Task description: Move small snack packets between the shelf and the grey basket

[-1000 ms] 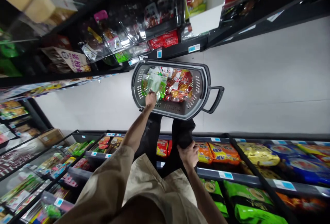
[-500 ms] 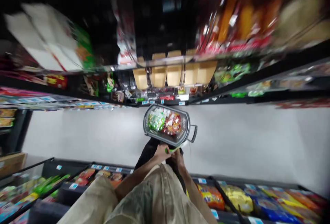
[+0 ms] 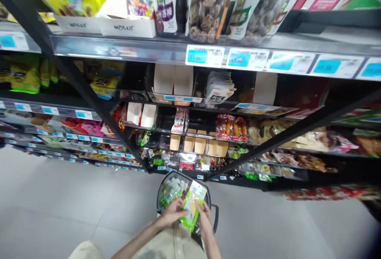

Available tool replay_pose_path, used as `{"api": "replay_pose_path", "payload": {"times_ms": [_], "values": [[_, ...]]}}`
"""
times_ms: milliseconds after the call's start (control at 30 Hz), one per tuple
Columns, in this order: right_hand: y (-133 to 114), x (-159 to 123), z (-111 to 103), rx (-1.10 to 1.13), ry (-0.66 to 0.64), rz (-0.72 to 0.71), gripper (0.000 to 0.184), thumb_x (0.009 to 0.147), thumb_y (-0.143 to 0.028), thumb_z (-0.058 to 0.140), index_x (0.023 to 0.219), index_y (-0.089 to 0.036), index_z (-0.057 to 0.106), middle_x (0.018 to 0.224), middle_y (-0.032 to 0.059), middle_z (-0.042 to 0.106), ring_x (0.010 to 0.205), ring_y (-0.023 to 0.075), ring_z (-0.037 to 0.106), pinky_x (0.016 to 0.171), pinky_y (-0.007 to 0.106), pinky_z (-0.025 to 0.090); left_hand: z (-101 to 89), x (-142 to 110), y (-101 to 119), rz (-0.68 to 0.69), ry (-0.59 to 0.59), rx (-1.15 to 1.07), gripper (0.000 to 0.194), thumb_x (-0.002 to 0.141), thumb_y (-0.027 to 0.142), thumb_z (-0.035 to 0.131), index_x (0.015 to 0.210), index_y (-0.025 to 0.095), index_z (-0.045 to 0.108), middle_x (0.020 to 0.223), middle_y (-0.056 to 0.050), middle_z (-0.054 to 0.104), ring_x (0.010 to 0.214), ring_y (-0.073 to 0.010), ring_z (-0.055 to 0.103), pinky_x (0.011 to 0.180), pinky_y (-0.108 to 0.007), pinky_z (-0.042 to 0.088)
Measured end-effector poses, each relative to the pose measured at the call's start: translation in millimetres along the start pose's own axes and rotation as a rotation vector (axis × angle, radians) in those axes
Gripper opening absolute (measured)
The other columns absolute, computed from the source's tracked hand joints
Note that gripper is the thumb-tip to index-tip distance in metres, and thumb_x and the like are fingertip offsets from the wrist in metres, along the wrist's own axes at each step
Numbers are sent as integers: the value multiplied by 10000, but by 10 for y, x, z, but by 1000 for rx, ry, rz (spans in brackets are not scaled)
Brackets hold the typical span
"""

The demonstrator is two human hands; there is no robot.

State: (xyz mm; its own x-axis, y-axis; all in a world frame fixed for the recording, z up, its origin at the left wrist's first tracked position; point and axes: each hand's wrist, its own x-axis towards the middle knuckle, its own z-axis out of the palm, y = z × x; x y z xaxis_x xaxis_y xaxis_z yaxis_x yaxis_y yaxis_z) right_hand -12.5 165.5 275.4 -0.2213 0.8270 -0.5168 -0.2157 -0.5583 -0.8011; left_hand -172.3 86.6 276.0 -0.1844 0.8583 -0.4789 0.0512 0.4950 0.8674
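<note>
Head camera | over basket (image 3: 158, 197): left hand (image 3: 172, 212), right hand (image 3: 205, 217) pinching packet (image 3: 193, 204) | I judge: light, floppy, slick; grip side edges

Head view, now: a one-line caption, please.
Left hand and right hand hold a green-and-white packet over a basket before stocked shelves.

Clear jars (image 3: 208, 10) stand on the shelf (image 3: 119, 48) above price tags (image 3: 247, 59).
</note>
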Motion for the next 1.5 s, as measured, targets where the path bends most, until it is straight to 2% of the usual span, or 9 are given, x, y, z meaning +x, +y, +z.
{"api": "replay_pose_path", "payload": {"times_ms": [100,200,333,467,733,1033,1200,1367,1500], "values": [[-268,-116,291,-17,-64,-50,471,603,-485,943,954,-223,768,971,72,827,877,327,786,751,415,643,-128,-69,162,15,-5,-375,597,526,649,881,927,281,634,860,-45,783,813,-302,775,780,-467,606],[-480,-256,591,-16,-90,-101,495,580,-453,968,959,-204,769,954,79,827,876,303,775,736,379,626,-277,-137,393,11,-3,-500,730,515,578,950,1052,167,673,907,-106,795,794,-270,764,760,-388,601],[-584,-362,915,-67,-74,-149,452,605,-471,954,920,-201,775,931,71,827,832,266,766,744,360,616,-479,-214,567,86,11,-473,609,554,470,962,996,111,745,928,-103,798,807,-248,744,767,-334,581],[-554,-426,1086,-99,-82,-172,426,608,-434,957,912,-196,777,912,62,829,798,239,760,763,352,610,-587,-312,511,118,92,-418,474,645,421,907,979,110,781,924,-78,796,793,-224,720,729,-298,554],[-483,-515,1184,-134,-105,-173,420,594,-405,963,902,-194,770,918,69,830,799,249,763,758,361,613,-631,-345,387,95,173,-337,366,648,331,868,924,103,793,872,-72,783,737,-206,691,663,-269,516],[-408,-492,1198,-162,-103,-183,441,603,-409,957,936,-197,761,917,72,829,815,259,765,755,368,613,-723,-428,423,136,103,-390,492,673,407,894,1049,109,785,938,-78,795,796,-215,717,716,-279,544],[-353,-496,1191,-230,-187,-163,414,636,-473,930,905,-202,771,959,77,825,858,265,757,783,377,606,-730,-440,482,105,183,-339,481,626,309,913,1046,107,796,952,-92,808,818,-237,736,722,-293,570],[-318,-476,1170,-287,-261,-171,403,663,-494,910,928,-215,788,976,62,821,860,247,742,838,387,589,-720,-435,505,67,231,-400,365,683,212,835,1033,110,807,992,-97,818,882,-248,757,806,-318,599],[-308,-457,1150,-320,-316,-158,396,635,-460,936,912,-219,787,929,56,820,837,241,734,850,387,580,-735,-434,486,64,250,-424,336,684,191,841,1011,119,809,996,-94,821,892,-249,758,806,-312,602]]}}
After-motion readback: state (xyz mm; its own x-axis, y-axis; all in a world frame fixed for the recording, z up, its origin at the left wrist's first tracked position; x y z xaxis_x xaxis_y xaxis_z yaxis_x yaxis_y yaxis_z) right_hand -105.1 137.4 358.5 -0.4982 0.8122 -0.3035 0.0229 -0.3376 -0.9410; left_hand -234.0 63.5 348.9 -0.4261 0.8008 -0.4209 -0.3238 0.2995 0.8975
